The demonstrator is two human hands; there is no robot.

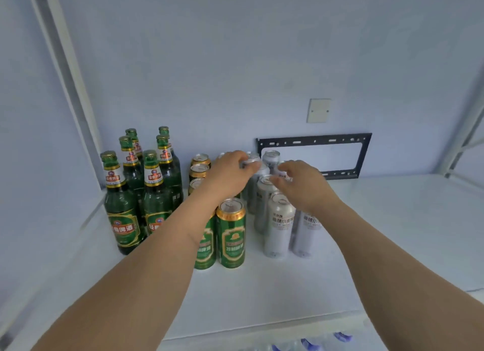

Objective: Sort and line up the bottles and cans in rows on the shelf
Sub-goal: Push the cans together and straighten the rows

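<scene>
1. The left hand [230,172] reaches over the green cans and curls its fingertips round the top of a silver can [252,160] near the back of the silver group, pinching its rim.
2. The right hand [301,185] comes in from the right with fingers curled on the top of another silver can [281,171] just beside the first; how firmly it holds cannot be told, as the hand hides most of the can.
3. All of it stands on a white shelf [392,233] set against a pale blue-grey wall [235,62]. A white shelf upright [65,75] runs up the left side, and more white frame shows at the far right.
4. On the wall behind the cans are a black metal bracket [314,155], an open rectangle with slots, and above it a blank white cover plate [318,110].
5. Both forearms stretch forward from the bottom edge, bare, the left one crossing in front of the green cans.
6. Green glass bottles [123,206] with gold-foil necks stand in two rows at the left, touching one another. Green cans with gold rims [231,233] stand in rows in the middle, and tall silver cans [279,225] just to their right.
7. Labels carry Chinese characters; on the front bottle the last two read "啤酒". The silver cans' print is too blurred to read surely.
</scene>
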